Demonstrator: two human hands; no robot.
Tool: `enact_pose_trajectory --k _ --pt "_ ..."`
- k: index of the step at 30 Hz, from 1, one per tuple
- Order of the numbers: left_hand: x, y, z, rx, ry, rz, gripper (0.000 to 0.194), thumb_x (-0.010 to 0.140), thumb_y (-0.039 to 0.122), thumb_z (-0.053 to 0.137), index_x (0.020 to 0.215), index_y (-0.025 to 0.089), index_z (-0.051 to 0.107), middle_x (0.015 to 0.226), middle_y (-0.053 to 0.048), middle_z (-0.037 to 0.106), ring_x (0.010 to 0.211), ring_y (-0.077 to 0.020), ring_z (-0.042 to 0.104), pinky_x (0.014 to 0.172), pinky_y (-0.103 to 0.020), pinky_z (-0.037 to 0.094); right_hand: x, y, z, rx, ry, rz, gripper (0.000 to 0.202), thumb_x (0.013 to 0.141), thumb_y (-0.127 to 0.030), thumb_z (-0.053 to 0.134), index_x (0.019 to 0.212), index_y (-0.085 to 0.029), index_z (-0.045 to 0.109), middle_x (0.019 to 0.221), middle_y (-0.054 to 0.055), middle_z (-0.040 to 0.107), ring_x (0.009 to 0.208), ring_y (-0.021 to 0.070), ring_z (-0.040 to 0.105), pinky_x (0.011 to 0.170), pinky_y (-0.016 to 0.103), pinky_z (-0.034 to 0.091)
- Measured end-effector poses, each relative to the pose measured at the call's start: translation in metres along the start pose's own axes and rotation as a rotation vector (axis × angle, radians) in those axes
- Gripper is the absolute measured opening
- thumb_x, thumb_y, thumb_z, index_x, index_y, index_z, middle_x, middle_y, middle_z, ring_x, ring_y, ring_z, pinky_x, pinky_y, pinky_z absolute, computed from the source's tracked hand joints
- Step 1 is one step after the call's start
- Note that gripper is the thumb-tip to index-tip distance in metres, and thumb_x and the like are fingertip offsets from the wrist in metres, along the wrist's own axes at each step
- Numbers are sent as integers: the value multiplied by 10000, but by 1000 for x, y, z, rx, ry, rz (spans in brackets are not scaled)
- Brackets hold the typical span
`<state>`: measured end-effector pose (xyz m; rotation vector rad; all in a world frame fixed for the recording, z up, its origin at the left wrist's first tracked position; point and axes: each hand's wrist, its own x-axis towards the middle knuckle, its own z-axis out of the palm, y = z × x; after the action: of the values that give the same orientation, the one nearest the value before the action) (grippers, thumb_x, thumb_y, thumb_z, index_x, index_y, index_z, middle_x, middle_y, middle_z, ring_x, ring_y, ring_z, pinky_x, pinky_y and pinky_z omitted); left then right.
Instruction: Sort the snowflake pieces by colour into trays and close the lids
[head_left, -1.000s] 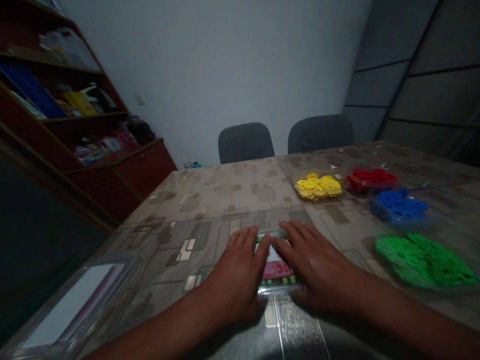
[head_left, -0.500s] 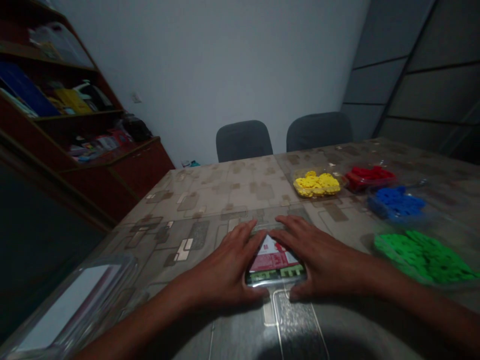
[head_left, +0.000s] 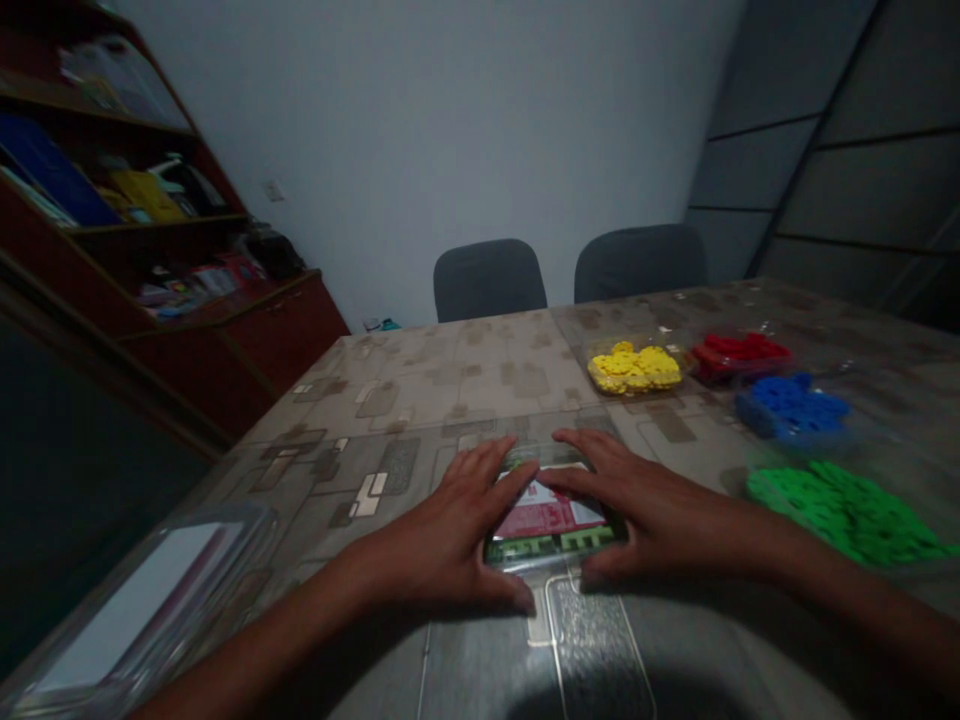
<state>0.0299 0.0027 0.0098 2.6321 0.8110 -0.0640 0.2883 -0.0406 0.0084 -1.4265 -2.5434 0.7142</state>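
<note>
A clear plastic box (head_left: 551, 518) with a red and white label and green pieces inside lies on the patterned table. My left hand (head_left: 469, 530) is at its left side, thumb and fingers spread around the edge. On the right side, my right hand (head_left: 626, 505) lies against the box in the same way, fingers apart. Both index fingers reach over the label from either side. Neither hand is closed around the box, and it rests flat between them.
Clear trays hold yellow pieces (head_left: 635, 368), red pieces (head_left: 739, 355), blue pieces (head_left: 795, 405) and green pieces (head_left: 847, 512) at the right. A clear container with a white label (head_left: 139, 610) lies at the near left. Two grey chairs (head_left: 489, 282) stand behind the table.
My hands have loosened and moved slightly apart around the box, with the left thumb a little lower. More of the box's surface shows between them.
</note>
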Motion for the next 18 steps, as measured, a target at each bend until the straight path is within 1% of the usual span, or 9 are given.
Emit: enact_pose_trajectory --k 3,7,10,13,15,18 --pt "-3 -7 1 -31 -6 30 1040 720 688 659 1523 337 99 1631 -159 -45 1464 -431 -2 1120 -676 170 1 2 1 29 -7 13 917 673 -552 784 1469 -335 383 1616 142 131 1445 413 141 1121 592 240" --pt "-8 -7 5 20 23 23 990 792 602 647 1523 371 21 1629 -135 -91 1463 -421 -42 1126 -680 138 1 1 2 10 12 -5 933 639 -533 818 1455 -344 406 1610 140 156 1441 409 164 1111 590 264" --pt "-10 -1 4 52 21 2 917 830 631 576 1528 355 49 1628 -140 -69 1466 -408 -36 1131 -680 104 0 3 5 -29 63 -27 889 654 -492 827 1436 -335 436 1597 149 197 1436 405 191 1097 600 290" --pt "-10 2 1 34 18 -24 929 809 688 549 1531 312 101 1623 -166 -43 1466 -413 -4 1132 -678 111 -1 5 8 -41 102 -35 848 661 -485 827 1411 -322 469 1595 149 205 1432 412 201 1084 617 308" --pt "-8 2 -1 17 34 -28 920 806 661 582 1526 310 129 1626 -163 -15 1463 -428 27 1125 -686 140 -1 7 9 -36 115 -43 838 659 -510 821 1400 -318 480 1597 145 204 1429 416 207 1077 625 316" --pt "-4 0 -2 -1 41 -34 891 811 567 642 1517 331 151 1635 -133 33 1464 -428 64 1124 -674 188 0 9 11 -30 143 -57 835 659 -543 808 1394 -308 487 1595 142 212 1427 411 218 1083 617 315"
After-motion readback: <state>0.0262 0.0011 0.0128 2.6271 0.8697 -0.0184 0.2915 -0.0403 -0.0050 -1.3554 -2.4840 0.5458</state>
